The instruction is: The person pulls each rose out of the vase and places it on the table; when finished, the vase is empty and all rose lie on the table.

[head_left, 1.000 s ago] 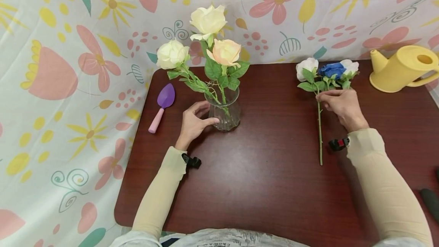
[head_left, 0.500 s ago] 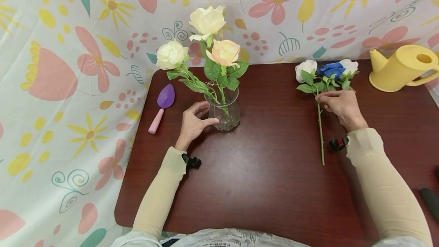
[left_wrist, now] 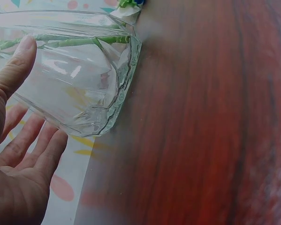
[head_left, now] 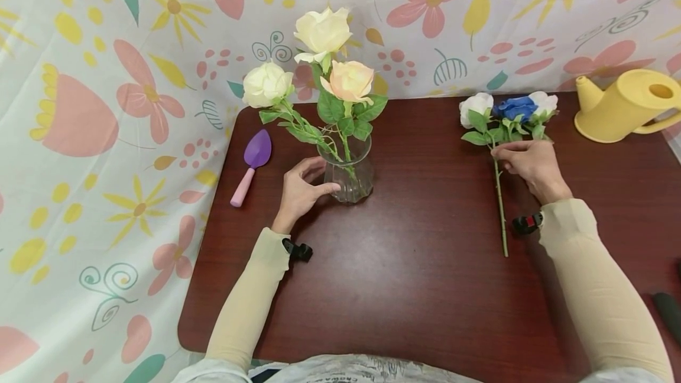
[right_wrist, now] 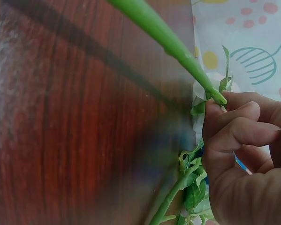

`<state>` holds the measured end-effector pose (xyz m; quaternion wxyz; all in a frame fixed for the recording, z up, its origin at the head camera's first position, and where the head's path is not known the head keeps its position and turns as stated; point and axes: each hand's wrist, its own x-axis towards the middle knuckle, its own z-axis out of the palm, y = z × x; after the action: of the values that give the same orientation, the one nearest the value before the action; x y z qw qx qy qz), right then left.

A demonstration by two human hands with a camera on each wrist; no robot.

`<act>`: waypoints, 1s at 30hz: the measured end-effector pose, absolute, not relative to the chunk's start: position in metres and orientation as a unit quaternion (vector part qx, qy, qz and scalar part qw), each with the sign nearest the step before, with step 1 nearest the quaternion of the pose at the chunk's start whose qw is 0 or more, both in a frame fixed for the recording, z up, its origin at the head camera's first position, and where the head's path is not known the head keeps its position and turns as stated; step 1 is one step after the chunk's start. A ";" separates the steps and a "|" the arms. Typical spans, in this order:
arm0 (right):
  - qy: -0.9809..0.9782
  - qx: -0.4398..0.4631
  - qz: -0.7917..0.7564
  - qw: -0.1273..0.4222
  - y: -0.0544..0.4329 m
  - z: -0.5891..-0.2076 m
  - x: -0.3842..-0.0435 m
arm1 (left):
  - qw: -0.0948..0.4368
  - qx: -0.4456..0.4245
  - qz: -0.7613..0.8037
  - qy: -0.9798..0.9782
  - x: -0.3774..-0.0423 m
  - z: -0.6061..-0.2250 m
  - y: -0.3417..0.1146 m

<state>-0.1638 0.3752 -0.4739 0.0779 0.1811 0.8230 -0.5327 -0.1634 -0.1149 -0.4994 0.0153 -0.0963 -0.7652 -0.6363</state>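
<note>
A clear glass vase (head_left: 348, 179) stands at the table's left-centre, holding two cream roses and a peach rose (head_left: 348, 81). My left hand (head_left: 303, 191) curves round the vase's near left side, thumb in front, fingers on the far side. In the left wrist view, the green stems (left_wrist: 79, 42) show through the glass. At the right, my right hand (head_left: 532, 164) pinches the upper stem of a white rose (head_left: 476, 108), whose bare stem points toward the person. A blue rose (head_left: 515, 109) and another white rose (head_left: 542, 104) are just beyond that hand, their stems largely hidden by it.
A purple trowel with a pink handle (head_left: 243, 188) lies left of the vase. The yellow watering can (head_left: 622, 105) stands at the back right corner. Flower-printed cloth (head_left: 425, 64) rises behind the dark red table (head_left: 404, 288). A dark object (head_left: 667, 312) shows at the right edge.
The lower end of the pinched rose's stem has swung slightly to the right. My left hand and the vase stay where they were.
</note>
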 end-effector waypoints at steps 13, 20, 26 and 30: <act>0.835 0.182 -0.516 0.060 0.370 -0.470 -0.164 | 0.013 -0.102 -0.641 -0.760 -0.164 -0.499 -0.115; 0.843 0.185 -0.503 0.036 0.361 -0.458 -0.159 | 0.014 -0.103 -0.642 -0.759 -0.165 -0.499 -0.115; 0.846 0.176 -0.504 0.019 0.346 -0.443 -0.157 | 0.016 -0.102 -0.643 -0.759 -0.164 -0.499 -0.115; 0.837 0.171 -0.519 0.019 0.332 -0.433 -0.154 | 0.018 -0.103 -0.643 -0.759 -0.164 -0.499 -0.115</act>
<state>-0.1541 0.3321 -0.4326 0.0187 0.1711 0.8371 -0.5192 -0.1644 -0.1148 -0.4995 0.0178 -0.1032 -0.7590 -0.6426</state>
